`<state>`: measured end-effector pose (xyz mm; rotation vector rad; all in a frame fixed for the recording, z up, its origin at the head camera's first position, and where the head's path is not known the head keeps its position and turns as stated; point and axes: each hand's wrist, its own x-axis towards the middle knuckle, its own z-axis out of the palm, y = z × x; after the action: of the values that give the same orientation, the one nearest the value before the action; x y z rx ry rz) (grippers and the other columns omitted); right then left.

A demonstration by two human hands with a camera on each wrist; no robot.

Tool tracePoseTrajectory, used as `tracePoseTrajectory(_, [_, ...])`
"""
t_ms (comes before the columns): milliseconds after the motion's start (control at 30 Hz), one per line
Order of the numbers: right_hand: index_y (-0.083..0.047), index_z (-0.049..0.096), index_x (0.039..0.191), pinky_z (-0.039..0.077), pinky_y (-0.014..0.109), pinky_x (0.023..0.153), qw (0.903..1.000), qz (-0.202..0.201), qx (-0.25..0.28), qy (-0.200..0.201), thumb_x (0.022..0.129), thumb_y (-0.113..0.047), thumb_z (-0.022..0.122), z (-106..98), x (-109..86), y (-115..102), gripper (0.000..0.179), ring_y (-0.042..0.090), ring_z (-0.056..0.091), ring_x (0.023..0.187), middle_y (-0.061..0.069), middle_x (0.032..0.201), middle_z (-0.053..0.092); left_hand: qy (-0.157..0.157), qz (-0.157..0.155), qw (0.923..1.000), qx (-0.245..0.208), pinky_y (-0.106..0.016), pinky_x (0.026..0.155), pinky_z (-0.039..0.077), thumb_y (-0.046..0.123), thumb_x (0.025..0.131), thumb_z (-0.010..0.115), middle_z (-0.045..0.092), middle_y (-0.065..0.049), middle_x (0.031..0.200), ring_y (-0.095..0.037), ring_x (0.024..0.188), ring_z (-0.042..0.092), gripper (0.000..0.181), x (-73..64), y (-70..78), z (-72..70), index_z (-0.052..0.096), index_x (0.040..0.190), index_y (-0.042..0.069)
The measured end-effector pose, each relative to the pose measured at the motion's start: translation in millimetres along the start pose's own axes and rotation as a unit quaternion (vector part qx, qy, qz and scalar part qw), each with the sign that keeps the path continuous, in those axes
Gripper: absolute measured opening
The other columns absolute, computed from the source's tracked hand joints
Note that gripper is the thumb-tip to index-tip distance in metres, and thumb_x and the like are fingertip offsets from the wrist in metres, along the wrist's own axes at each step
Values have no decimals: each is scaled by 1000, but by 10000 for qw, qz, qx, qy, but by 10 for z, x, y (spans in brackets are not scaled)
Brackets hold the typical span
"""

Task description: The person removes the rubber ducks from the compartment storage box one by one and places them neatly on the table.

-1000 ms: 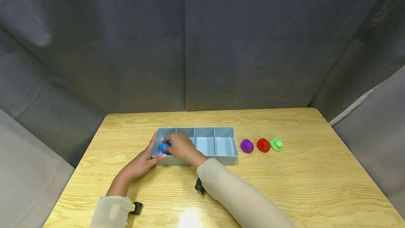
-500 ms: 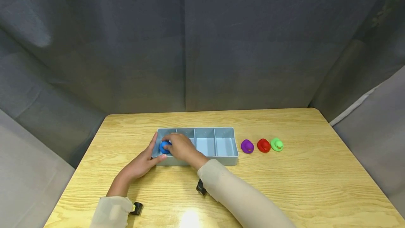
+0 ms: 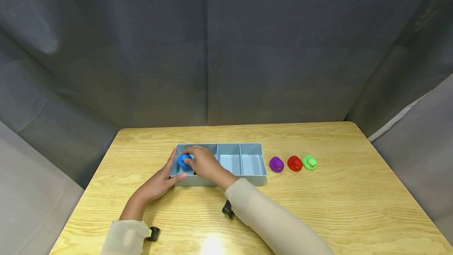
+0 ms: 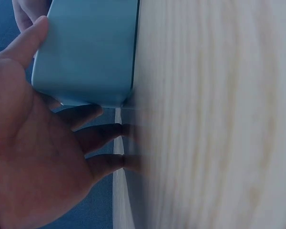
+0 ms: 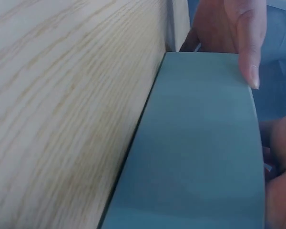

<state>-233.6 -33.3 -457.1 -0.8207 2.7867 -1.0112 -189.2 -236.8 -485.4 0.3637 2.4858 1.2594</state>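
A grey-blue box [image 3: 247,180] with a row of compartments lies lengthwise on the table. At its leftmost compartment, my right hand [image 3: 205,164] pinches a blue rubber duck [image 3: 184,161], partly hidden by the fingers. My left hand [image 3: 159,182] steadies the box's left end. In the left wrist view, its thumb [image 4: 31,40] touches the front rim and its straight fingers spread past the end wall. The right wrist view shows the box's long front side [image 5: 190,138], with the right hand [image 5: 282,162] at the rim's edge.
Right of the box sit three rubber ducks in a row: purple [image 3: 277,164], red [image 3: 295,163] and green [image 3: 310,162]. The wooden table [image 3: 339,204] is enclosed by grey curtains [image 3: 276,50] at the back and sides.
My right hand and the blue duck have shifted slightly up the picture, and the right forearm a little to the right. My left hand, the box and the other ducks stay put.
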Motion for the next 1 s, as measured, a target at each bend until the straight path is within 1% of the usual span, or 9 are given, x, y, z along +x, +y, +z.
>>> tracePoseTrajectory(67, [-15,69,135,46,41,110,9999,8,150,2,104,-24,63,-23,-15,-1,32,22,59,130,2,137,66,-7,9,10000,1,-69,120,17,39,108,55,-8,-13,172,-44,156,8,94,-4,1,3,-22,160,39])
tracePoseTrajectory(233, [-15,67,137,50,39,106,9991,-38,413,-22,105,-23,62,-112,-51,-7,34,22,62,126,3,137,66,18,30,10000,17,-70,120,15,41,107,55,-8,-12,173,-45,156,8,94,4,-11,11,-22,160,40])
tracePoseTrajectory(433, [-14,67,136,53,38,100,9974,-62,711,23,105,-21,62,-253,-119,-30,33,21,65,119,3,130,67,64,42,9999,67,-70,120,15,40,107,56,-5,-13,173,-46,155,12,94,16,-16,12,-21,161,40])
tracePoseTrajectory(500, [-13,66,137,54,38,97,9969,-123,781,16,105,-20,62,-298,-147,-39,33,22,65,116,4,128,67,89,34,9999,103,-70,120,15,40,107,56,-4,-14,173,-46,155,12,94,15,-13,10,-21,161,39])
tracePoseTrajectory(633, [-10,65,138,55,37,97,9957,-217,895,-43,105,-18,61,-374,-196,-32,34,24,66,118,5,132,65,92,46,9998,168,-70,120,16,40,108,55,-4,-17,172,-47,155,11,93,8,-7,7,-21,162,35])
tracePoseTrajectory(733, [-10,65,138,56,36,96,9956,-189,918,-96,105,-17,61,-428,-236,-16,34,23,67,116,5,131,65,88,46,9998,199,-70,120,16,42,108,54,-3,-19,172,-48,155,11,93,4,-6,6,-20,163,33])
tracePoseTrajectory(833, [-9,65,138,57,36,94,9950,-189,977,-76,105,-15,61,-487,-284,2,34,24,67,114,6,129,65,94,14,9998,187,-69,120,17,44,107,55,-2,-20,172,-48,155,11,93,7,-8,5,-19,163,34])
tracePoseTrajectory(1000, [-6,64,138,58,38,93,9936,-214,1108,-7,104,-12,62,-575,-374,57,34,26,68,111,8,129,65,118,-57,9997,216,-68,119,20,46,105,57,2,-22,172,-50,153,20,95,12,-12,3,-18,163,35])
